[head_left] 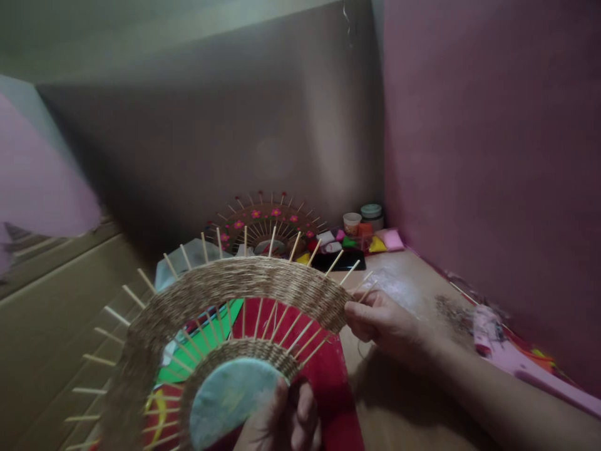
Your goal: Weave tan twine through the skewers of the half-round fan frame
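Observation:
A half-round woven fan (253,275) of light sticks and brown twine fills the lower middle of the head view. Its stick ends poke out past the wide outer band. A pale blue-green disc (230,401) forms its centre, ringed by a narrower woven band. My left hand (286,419) grips the fan at the disc's right edge, thumb on the front. With closed fingers, my right hand (382,319) pinches the right end of the outer band, near the last sticks. The fan's lower left runs out of view.
Under the fan lie a red sheet (335,388) and a green sheet (235,316) on the table. Against the back wall leans a flower-decorated fan (277,216). Nearby are a black phone (350,260), colourful packets (392,239), a cup (352,222) and a pink glue gun (516,360).

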{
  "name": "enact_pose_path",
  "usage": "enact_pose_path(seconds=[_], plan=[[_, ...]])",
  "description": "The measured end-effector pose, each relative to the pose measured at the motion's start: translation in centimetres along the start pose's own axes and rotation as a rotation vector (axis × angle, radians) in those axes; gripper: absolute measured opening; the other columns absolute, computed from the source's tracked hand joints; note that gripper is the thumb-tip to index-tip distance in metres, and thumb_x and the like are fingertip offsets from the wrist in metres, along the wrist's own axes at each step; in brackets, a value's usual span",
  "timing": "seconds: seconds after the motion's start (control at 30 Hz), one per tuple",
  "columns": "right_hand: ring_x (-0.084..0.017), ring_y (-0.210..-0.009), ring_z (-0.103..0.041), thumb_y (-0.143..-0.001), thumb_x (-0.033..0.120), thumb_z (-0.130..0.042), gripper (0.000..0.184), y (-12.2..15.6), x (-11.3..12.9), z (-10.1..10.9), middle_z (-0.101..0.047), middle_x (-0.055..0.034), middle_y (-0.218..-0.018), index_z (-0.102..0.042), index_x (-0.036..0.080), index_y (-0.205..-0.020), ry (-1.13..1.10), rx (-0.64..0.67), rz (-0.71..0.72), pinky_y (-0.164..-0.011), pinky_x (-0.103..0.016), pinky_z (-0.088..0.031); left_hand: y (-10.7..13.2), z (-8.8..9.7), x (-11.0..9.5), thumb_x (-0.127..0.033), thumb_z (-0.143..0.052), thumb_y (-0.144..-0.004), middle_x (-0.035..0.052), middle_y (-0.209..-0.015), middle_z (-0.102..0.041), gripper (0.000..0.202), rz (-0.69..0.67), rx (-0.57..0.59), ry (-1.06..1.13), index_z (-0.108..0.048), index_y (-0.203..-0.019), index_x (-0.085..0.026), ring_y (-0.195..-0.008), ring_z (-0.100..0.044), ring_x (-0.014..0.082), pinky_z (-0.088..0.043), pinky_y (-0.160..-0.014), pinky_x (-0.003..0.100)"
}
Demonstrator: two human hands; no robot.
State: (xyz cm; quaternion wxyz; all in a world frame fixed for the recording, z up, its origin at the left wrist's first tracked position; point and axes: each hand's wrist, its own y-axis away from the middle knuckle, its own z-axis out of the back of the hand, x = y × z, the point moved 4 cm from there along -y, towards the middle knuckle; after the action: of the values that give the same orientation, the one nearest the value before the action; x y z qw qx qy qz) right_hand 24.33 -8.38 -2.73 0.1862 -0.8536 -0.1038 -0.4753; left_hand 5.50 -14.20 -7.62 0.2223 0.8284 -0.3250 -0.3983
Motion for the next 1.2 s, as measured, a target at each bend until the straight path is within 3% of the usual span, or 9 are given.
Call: enact_pose_path(seconds=[0.23, 0.37, 0.6, 1.2], plan=[[-0.004, -0.040, -0.015, -0.078, 0.030, -0.059, 0.019, 0.0, -0.2, 0.1, -0.026, 0.0090, -0.046, -0.051, 0.015, -0.071, 0.012, 0.002, -0.017, -0.040, -0.022, -0.010, 0.1, -0.9, 0.1, -0.035, -0.078, -0.056, -0.0055, -0.048, -0.046, 0.033, 0.010, 0.098, 0.077, -0.052, -0.057, -0.015, -0.041, -0.040, 0.0054, -0.034, -0.051, 0.021], [-0.004, -0.040, -0.016, -0.078, 0.032, -0.059, 0.023, 0.0, -0.2, 0.2, -0.028, 0.0086, -0.045, -0.048, 0.015, -0.066, 0.020, -0.007, -0.012, -0.040, -0.022, -0.010, 0.2, -1.1, 0.0, -0.041, -0.075, -0.059, -0.0053, -0.046, -0.042, 0.035, 0.001, 0.136, -0.009, -0.051, -0.056, -0.016, -0.040, -0.037, 0.0062, -0.032, -0.050, 0.022], [-0.004, -0.041, -0.014, -0.078, 0.032, -0.058, 0.018, 0.1, 0.1, 0.0, -0.026, 0.0089, -0.047, -0.054, 0.015, -0.075, 0.016, 0.001, -0.024, -0.041, -0.023, -0.009, 0.1, -1.6, 0.0, -0.048, -0.069, -0.065, -0.0045, -0.042, -0.036, 0.039, -0.019, 0.311, -0.076, -0.057, -0.056, -0.012, -0.042, -0.031, 0.0052, -0.028, -0.051, 0.020], [-0.004, -0.040, -0.015, -0.078, 0.032, -0.060, 0.027, 0.1, -0.3, 0.1, -0.026, 0.0087, -0.046, -0.044, 0.017, -0.062, 0.013, -0.008, -0.008, -0.040, -0.023, -0.009, 0.2, -1.4, -0.2, -0.045, -0.070, -0.064, -0.0039, -0.045, -0.039, 0.036, -0.010, 0.275, -0.050, -0.058, -0.056, -0.013, -0.044, -0.030, 0.0053, -0.031, -0.055, 0.020]])
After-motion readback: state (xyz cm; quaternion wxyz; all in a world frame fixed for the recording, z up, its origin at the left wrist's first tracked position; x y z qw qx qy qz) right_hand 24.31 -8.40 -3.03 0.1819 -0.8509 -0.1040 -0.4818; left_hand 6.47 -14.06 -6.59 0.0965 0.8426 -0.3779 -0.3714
